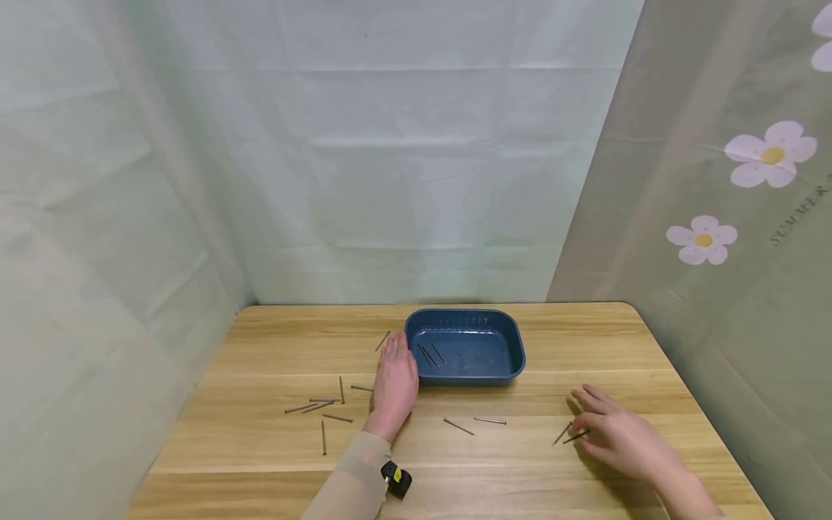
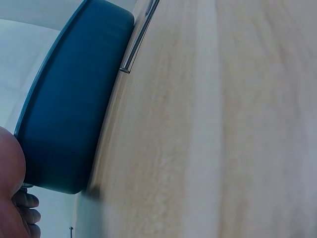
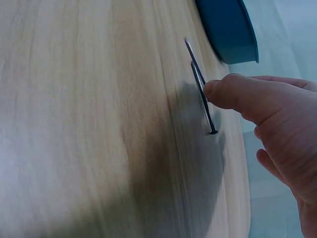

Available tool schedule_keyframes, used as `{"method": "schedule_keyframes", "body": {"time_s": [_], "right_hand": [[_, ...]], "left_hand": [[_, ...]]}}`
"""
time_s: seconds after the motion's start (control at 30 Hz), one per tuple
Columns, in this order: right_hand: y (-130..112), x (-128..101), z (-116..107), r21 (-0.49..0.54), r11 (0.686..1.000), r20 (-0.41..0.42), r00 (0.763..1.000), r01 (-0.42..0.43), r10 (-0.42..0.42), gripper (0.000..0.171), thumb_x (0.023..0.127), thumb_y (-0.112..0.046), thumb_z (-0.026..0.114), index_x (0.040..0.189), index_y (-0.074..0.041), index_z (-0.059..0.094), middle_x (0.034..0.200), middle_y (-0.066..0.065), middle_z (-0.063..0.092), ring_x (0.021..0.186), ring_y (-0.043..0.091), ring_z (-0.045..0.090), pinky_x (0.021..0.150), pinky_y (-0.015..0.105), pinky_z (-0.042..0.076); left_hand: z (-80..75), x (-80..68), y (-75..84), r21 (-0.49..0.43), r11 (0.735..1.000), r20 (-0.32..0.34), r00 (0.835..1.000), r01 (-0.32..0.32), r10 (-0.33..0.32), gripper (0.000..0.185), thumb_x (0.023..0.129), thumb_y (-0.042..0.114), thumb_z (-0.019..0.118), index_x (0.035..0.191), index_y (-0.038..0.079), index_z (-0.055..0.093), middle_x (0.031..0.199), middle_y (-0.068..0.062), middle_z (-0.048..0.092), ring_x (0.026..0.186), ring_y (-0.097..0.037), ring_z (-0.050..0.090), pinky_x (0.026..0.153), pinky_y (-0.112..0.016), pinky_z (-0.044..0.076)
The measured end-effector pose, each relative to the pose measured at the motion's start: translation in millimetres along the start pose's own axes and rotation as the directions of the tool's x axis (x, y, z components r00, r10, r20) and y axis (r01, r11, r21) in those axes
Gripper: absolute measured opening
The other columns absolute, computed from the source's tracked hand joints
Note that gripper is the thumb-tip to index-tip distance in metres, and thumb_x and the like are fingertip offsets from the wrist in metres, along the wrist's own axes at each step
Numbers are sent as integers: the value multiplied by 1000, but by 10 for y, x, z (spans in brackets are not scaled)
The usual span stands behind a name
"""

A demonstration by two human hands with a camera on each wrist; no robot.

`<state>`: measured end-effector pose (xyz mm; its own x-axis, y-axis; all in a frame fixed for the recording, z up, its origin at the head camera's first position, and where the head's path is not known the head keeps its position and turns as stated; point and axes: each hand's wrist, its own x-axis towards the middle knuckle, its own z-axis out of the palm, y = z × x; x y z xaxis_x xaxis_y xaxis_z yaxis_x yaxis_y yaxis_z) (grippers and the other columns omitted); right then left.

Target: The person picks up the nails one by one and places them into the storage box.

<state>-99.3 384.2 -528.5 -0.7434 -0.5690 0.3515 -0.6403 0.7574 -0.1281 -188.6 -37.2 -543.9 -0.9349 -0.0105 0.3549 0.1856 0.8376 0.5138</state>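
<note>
A dark blue rectangular tray [image 1: 464, 380] stands near the far edge of the table, with several nails [image 1: 429, 355] inside at its left end. Against its left wall rests my left hand [image 1: 395, 379], fingers straight and pointing away from me. The left wrist view catches part of that hand [image 2: 11, 163] beside the tray's side [image 2: 69, 99]. On the right, my right hand [image 1: 624, 437] reaches down over two nails [image 1: 562, 433] on the table. Thumb and forefinger lie on either side of one nail [image 3: 208, 115], a gap showing between them; the thumb tip overlaps that nail in the right wrist view.
Several loose nails [image 1: 321, 404] are scattered on the wooden table [image 1: 260, 448] left of my left hand. Two more nails [image 1: 458, 426] lie in front of the tray. Fabric curtains [image 1: 403, 180] hang behind and at both sides. A small black device [image 1: 396, 479] sits at my left wrist.
</note>
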Motion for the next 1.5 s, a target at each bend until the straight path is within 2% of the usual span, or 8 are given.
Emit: {"method": "schedule_keyframes", "body": {"time_s": [0.13,0.6,1.0,1.3,1.5], "right_hand": [[0,16,22,3,1000,22,1000,0,0,38,74,-17,96,89,-40,70,142,19,67,132,47,61,93,58,60],[44,56,-2,12,1000,116,993,-17,16,33,76,-13,91,85,-36,70,141,19,68,134,49,59,86,54,63],[47,86,12,4,998,107,993,59,-59,32,72,-11,88,80,-36,69,135,16,72,129,45,64,87,53,63],[34,48,-7,13,1000,116,993,-27,25,34,70,-16,87,78,-39,62,141,16,69,134,44,60,81,44,63],[22,88,-52,21,998,97,994,-59,57,35,73,-16,86,79,-39,61,142,17,68,137,44,58,82,45,63]], "left_hand": [[0,5,-6,4,1000,4,1000,-1,1,47,112,10,48,151,-16,48,155,-32,50,149,-45,45,122,-58,36],[-13,-2,3,-4,1000,1,1000,1,-1,47,111,9,49,151,-16,48,156,-32,50,149,-45,45,122,-59,36],[-27,-7,24,-23,1000,1,1000,15,-15,46,112,9,49,151,-15,48,156,-32,50,149,-45,45,123,-58,36],[-24,2,22,21,1000,-18,1000,-17,17,46,110,10,51,149,-15,51,154,-33,51,147,-46,47,122,-58,37],[-21,16,10,23,1000,2,1000,-6,6,47,110,9,51,150,-15,49,156,-32,50,149,-45,45,123,-58,36]]}}
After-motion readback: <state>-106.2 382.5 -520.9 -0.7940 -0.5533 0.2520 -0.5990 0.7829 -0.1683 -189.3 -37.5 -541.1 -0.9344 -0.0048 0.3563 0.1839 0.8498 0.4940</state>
